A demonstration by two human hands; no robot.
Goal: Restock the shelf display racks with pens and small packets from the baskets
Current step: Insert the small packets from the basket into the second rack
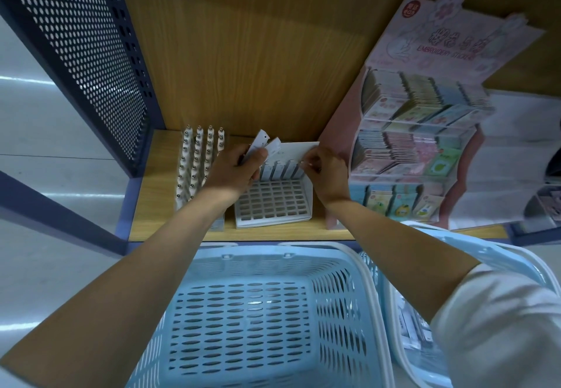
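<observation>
Filling the rack (pixel 273 205): your left hand (pixel 233 172) grips packets (pixel 261 141), right hand (pixel 324 175) pinches another; one row done, most slots empty.

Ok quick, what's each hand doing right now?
Left hand: grips white packets.
Right hand: pinches a packet in the white rack.

1. Your left arm (pixel 127 290) reaches forward, bare to the wrist, with the back of the hand facing up.
2. Your left hand (pixel 235 170) curls round a few white packets (pixel 262 144).
3. Your right arm (pixel 403 241) reaches forward too, with a white sleeve (pixel 501 320) bunched near the elbow.
4. Your right hand (pixel 328 175) has curled fingers, and its fingertips pinch a small white item (pixel 297 168).
5. Your hands sit level, near each other but apart.
</observation>
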